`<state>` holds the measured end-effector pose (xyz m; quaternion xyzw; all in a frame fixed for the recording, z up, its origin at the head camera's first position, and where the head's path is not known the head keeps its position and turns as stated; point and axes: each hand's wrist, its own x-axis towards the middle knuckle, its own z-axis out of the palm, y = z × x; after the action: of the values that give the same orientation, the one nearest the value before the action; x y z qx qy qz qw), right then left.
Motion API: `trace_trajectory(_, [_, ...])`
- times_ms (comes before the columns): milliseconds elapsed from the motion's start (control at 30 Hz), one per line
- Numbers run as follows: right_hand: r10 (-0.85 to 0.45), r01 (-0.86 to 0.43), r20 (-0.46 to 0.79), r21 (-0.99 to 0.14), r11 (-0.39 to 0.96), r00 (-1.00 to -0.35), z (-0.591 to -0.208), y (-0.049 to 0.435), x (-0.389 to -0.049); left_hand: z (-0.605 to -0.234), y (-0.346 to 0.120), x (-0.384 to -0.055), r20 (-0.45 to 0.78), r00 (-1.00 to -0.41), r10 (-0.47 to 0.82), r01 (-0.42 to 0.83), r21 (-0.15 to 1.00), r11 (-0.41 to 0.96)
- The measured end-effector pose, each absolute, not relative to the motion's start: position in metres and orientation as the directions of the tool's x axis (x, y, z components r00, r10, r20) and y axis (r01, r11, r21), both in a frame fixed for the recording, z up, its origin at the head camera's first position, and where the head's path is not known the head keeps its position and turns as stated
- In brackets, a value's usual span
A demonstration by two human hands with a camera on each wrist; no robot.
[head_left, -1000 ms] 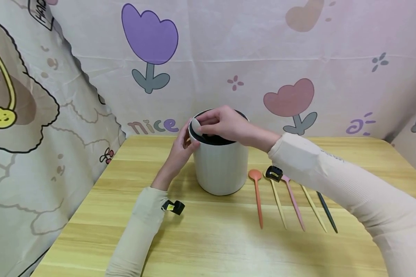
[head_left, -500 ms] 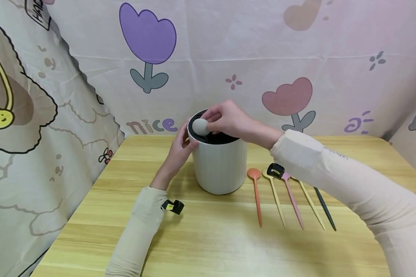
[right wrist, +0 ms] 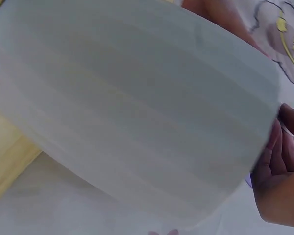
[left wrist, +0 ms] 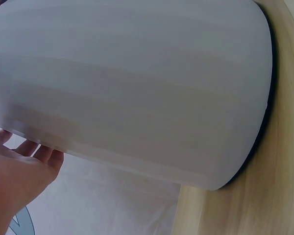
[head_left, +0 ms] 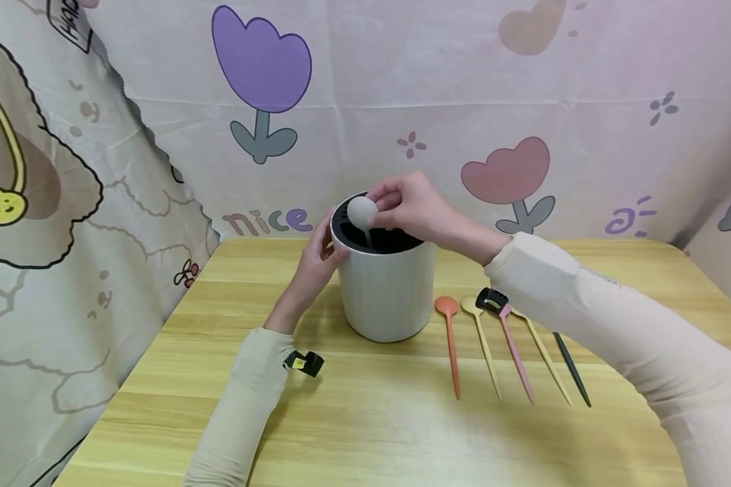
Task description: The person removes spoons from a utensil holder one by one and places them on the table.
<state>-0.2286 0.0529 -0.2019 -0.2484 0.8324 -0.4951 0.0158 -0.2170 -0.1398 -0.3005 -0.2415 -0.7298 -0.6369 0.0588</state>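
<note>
A white cylindrical utensil holder [head_left: 386, 291] with a black inner rim stands upright on the wooden table. My left hand [head_left: 313, 267] holds its left side near the top, thumb in front and fingers behind; in the left wrist view, this hand's fingertips [left wrist: 56, 157] lie against the wall. Over the opening, my right hand [head_left: 423, 213] pinches a light grey spoon [head_left: 362, 212] close to its round bowl. The bowl points up, and the thin handle runs down into the holder, where its lower part is hidden. The holder's wall fills most of both wrist views.
Several spoons lie side by side right of the holder, among them an orange spoon [head_left: 447, 318], a pink spoon [head_left: 518, 355] and a dark green spoon [head_left: 572, 368]. My right forearm hangs over some bowls. A patterned cloth [head_left: 353, 101] stands behind the table [head_left: 365, 419].
The grey spoon has shifted right and slightly up, from the holder's left rim towards the middle of the opening. My right hand moved with it; the left hand kept its hold.
</note>
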Motion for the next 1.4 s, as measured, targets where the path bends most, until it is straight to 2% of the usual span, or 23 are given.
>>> trace_trajectory(400, [-0.373,-0.404,0.282,-0.862,0.306,-0.884,-0.183,0.071,-0.221,-0.299,-0.138,-0.217,0.382,-0.883,0.274,0.423,0.900,0.109])
trace_trajectory(733, [-0.377,-0.448,0.341,-0.860,0.246,-0.861,-0.174,0.074,-0.215,-0.301,-0.138,-0.217,0.382,-0.883,0.271,0.424,0.898,0.114])
trace_trajectory(933, [-0.370,-0.483,0.386,-0.849,0.217,-0.845,-0.168,0.078,-0.208,-0.314,-0.142,-0.228,0.391,-0.878,0.275,0.432,0.895,0.107])
trace_trajectory(1100, [-0.342,-0.522,0.448,-0.837,0.164,-0.826,-0.156,0.083,-0.203,-0.302,-0.137,-0.217,0.388,-0.879,0.277,0.427,0.899,0.097])
trace_trajectory(1300, [-0.337,-0.541,0.465,-0.823,0.176,-0.818,-0.145,0.087,-0.197,-0.301,-0.138,-0.215,0.392,-0.878,0.274,0.430,0.898,0.092])
trace_trajectory(1400, [-0.335,-0.547,0.489,-0.830,0.105,-0.806,-0.139,0.089,-0.195,-0.302,-0.138,-0.215,0.396,-0.877,0.270,0.432,0.898,0.086])
